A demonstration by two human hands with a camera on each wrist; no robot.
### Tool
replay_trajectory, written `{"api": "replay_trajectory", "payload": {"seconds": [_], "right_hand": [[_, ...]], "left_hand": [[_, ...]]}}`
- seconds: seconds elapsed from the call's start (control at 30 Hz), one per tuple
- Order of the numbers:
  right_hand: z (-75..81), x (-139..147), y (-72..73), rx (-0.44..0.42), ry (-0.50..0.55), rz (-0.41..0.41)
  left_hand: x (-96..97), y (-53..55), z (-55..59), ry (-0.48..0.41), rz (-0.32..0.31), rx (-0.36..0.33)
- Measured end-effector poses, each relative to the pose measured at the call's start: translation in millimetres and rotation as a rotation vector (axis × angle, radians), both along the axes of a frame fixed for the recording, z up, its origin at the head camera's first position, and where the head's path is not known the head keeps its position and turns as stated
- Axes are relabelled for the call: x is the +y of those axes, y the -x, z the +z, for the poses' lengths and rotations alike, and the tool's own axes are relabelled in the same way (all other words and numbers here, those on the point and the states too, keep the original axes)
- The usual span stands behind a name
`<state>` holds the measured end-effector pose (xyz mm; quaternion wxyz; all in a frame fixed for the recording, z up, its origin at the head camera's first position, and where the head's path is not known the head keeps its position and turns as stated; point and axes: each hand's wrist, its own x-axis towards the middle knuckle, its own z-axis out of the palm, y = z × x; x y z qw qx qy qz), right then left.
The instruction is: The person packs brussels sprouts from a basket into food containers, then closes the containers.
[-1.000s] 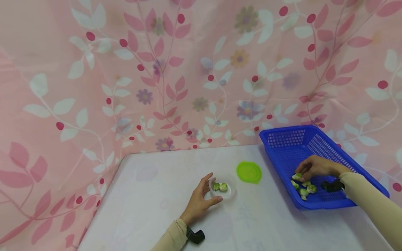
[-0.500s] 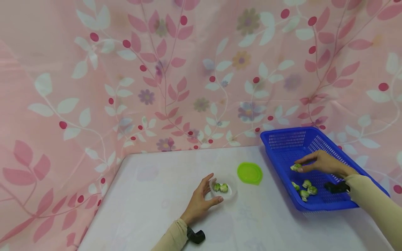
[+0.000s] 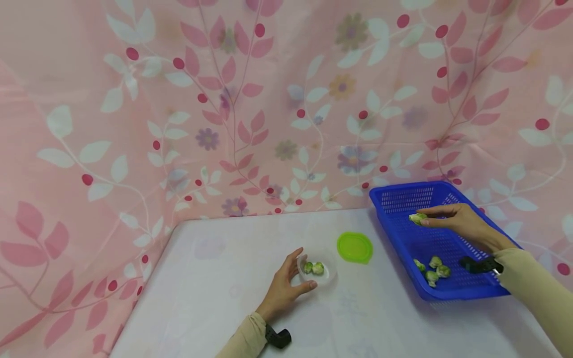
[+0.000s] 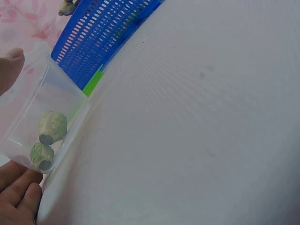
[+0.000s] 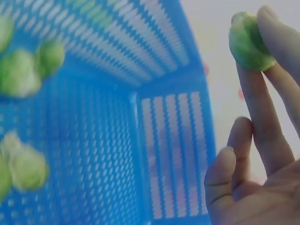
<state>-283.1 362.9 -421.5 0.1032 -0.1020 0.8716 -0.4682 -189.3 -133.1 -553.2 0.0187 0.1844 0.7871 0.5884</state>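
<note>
My right hand (image 3: 466, 224) pinches a Brussels sprout (image 3: 418, 219) between thumb and fingertips, raised over the blue basket (image 3: 396, 251). The right wrist view shows this sprout (image 5: 251, 42) at the fingertips, other fingers loosely bent. My left hand (image 3: 286, 283) holds a clear plastic container (image 3: 330, 271) on the white table, thumb on the near side and fingers on the far side. Two Brussels sprouts (image 3: 314, 267) lie inside it, seen through the wall as whole sprouts (image 4: 52, 126) in the left wrist view. Several more sprouts (image 3: 433, 272) lie in the basket's near left part.
A lime-green lid (image 3: 354, 247) lies flat on the white table (image 3: 215, 278) between container and basket. The basket's slotted walls rise at the right side of the table. Behind hangs a pink floral curtain (image 3: 268, 109).
My right hand has taken a Brussels sprout from the group in the basket and lifted it up. My left hand and the container have stayed in place.
</note>
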Motion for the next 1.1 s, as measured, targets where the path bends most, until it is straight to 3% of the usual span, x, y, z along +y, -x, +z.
{"api": "replay_trajectory", "payload": {"seconds": [0.33, 0.63, 0.9, 1.1], "right_hand": [[16.4, -44.6, -14.9, 0.033, 0.09, -0.002], [26.3, -85.2, -24.2, 0.066, 0.135, 0.07], [16.3, -119.0, -32.3, 0.041, 0.246, 0.154], [4.2, -147.2, -36.9, 0.012, 0.215, 0.179]], "left_hand": [[0.6, 0.2, 2.4, 0.003, -0.005, -0.008], [0.2, -1.0, 3.1, 0.001, -0.004, -0.012], [-0.4, -1.1, 0.8, -0.012, -0.01, -0.018], [-0.4, -1.4, 2.9, -0.013, -0.008, -0.01]]}}
